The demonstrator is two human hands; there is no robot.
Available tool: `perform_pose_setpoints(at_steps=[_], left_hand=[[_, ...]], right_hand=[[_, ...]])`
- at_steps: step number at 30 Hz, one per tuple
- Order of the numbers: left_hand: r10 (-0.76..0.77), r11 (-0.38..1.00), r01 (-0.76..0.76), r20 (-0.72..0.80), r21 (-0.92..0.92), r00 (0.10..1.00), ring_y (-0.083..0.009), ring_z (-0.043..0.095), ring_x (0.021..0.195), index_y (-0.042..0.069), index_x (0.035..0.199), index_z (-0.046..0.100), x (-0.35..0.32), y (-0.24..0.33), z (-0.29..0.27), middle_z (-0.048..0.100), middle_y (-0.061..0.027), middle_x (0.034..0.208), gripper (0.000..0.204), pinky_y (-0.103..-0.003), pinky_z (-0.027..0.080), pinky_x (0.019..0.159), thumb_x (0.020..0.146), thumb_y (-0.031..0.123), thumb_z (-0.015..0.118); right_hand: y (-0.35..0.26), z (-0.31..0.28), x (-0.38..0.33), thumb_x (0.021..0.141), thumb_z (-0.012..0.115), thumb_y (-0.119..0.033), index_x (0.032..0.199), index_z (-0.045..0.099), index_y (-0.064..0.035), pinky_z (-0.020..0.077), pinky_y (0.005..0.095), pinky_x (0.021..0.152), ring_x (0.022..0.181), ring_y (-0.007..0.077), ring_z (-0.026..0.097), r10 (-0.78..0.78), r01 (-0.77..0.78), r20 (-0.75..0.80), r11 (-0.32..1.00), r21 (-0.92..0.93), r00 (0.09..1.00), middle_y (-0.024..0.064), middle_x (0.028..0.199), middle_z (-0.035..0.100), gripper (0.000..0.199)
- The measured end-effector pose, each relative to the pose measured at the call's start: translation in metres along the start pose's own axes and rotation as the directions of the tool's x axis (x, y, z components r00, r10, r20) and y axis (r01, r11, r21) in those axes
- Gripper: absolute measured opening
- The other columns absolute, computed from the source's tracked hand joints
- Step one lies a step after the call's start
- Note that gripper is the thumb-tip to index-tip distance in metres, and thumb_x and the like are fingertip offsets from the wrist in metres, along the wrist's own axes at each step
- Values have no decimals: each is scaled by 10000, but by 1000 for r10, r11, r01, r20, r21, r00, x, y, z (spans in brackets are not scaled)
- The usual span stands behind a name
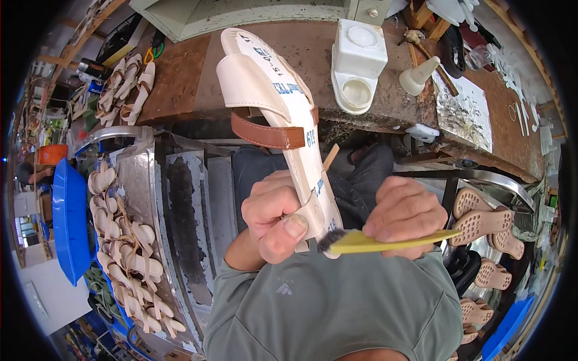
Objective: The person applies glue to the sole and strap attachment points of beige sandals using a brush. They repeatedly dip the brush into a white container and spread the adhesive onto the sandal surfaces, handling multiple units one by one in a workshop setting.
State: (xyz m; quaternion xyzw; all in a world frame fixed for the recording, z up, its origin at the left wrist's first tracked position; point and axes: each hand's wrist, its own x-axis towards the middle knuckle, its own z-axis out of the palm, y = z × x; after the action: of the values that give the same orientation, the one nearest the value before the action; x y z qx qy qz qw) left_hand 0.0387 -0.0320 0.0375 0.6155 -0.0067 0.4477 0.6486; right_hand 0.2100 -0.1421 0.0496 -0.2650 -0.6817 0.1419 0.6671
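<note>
A cream sandal [295, 120] with a brown stitched strap [268, 135] stands tilted before me, its pale underside with blue markings facing up. My left hand [277, 216] is closed round it near the heel, thumb pressed on the cream heel piece. In my right hand [406, 216] is a brush with a flat yellow handle [385, 242]. Its dark bristles [330, 239] touch the heel end of the sandal. A thin wooden stick [330, 157] shows at the sandal's right edge; its lower end is hidden.
On the worn brown bench [186, 78] stand a white container with a round opening [355, 93] and a cream nozzle-shaped bottle [419, 76]. Many cream sandals [129, 253] lie at left, beside a blue tray [69, 222]. Perforated beige soles [481, 219] sit at right.
</note>
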Motion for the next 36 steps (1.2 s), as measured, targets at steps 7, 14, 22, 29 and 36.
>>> perform_pose_setpoints(at_steps=[7, 14, 22, 29, 36], left_hand=[[119, 986, -132, 115, 107, 986, -218, 465, 463, 11, 584, 444, 5, 11, 7, 522, -118, 584, 198, -324, 347, 433, 748, 104, 502], [178, 967, -210, 207, 144, 962, -214, 438, 447, 17, 585, 420, 11, 22, 6, 509, -110, 579, 187, -318, 335, 424, 749, 65, 496], [181, 965, -210, 181, 158, 967, -204, 418, 432, 17, 582, 414, 6, 28, 3, 487, -97, 552, 169, -307, 322, 415, 727, 45, 495], [144, 974, -167, 154, 151, 978, -190, 397, 423, 24, 572, 399, 7, 28, 1, 471, -86, 535, 176, -302, 300, 406, 720, 45, 490], [123, 977, -144, 141, 155, 982, -176, 388, 419, 23, 569, 395, 3, 27, -1, 464, -72, 516, 188, -300, 293, 402, 731, 54, 485]], right_hand=[[2, 0, 16, 667, 703, -21, 826, 639, 36, 433, 297, 495, 573, 209, 611, 44, -55, -94, 991, -122, 995, 129, 727, 661, 181], [8, 10, 33, 648, 701, -1, 824, 635, 38, 453, 291, 512, 573, 213, 610, -74, 25, -160, 957, -289, 984, 128, 729, 657, 192], [3, 4, 27, 696, 665, 17, 832, 639, 43, 447, 291, 515, 569, 205, 598, 53, -126, -214, 932, -341, 975, 129, 699, 637, 141], [12, -5, 59, 668, 732, -60, 799, 635, 72, 462, 303, 520, 596, 239, 615, -6, 4, -12, 986, -164, 1000, 173, 741, 651, 210], [16, -10, 74, 647, 730, -64, 757, 662, 56, 464, 296, 516, 553, 237, 608, 21, -19, 24, 998, -67, 999, 142, 667, 644, 177]])
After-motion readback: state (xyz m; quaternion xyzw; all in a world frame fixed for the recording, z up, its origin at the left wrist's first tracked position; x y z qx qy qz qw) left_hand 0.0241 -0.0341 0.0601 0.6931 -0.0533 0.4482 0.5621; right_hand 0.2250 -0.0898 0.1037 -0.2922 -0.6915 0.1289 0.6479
